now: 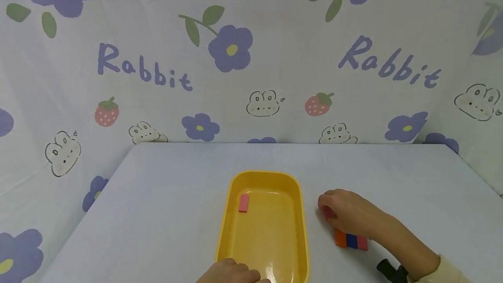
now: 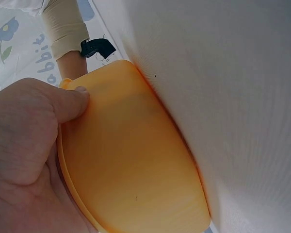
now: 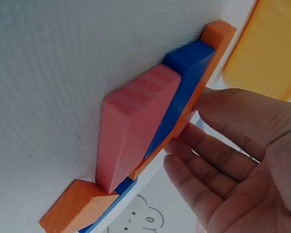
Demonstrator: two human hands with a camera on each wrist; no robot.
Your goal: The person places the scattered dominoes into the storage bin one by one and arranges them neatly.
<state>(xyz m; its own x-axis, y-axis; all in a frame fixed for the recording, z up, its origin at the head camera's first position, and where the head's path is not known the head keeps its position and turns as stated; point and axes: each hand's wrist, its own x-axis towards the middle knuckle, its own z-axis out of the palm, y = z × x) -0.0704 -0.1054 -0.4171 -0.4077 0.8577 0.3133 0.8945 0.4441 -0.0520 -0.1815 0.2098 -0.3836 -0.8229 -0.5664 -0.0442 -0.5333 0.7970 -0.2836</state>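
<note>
My left hand (image 1: 233, 273) grips the near rim of a yellow tray (image 1: 305, 248); in the left wrist view its thumb presses the outer wall. A single pink block (image 1: 243, 203) lies inside, toward the far left. To the right of the tray, my right hand (image 1: 351, 213) pinches a pink block (image 1: 329, 214) between thumb and fingers, mostly hidden by them. Close below that hand an orange block (image 1: 340, 238), a blue block (image 1: 351, 241) and another pink block (image 1: 362, 243) lie side by side on the table. The right wrist view shows more orange (image 3: 77, 206) and blue pieces among them.
The white table (image 1: 157, 208) runs back to a hanging cloth (image 1: 283, 56) printed with flowers, rabbits and strawberries. A black device (image 1: 387, 270) sits at the right wrist, by the cream sleeve (image 1: 442, 270).
</note>
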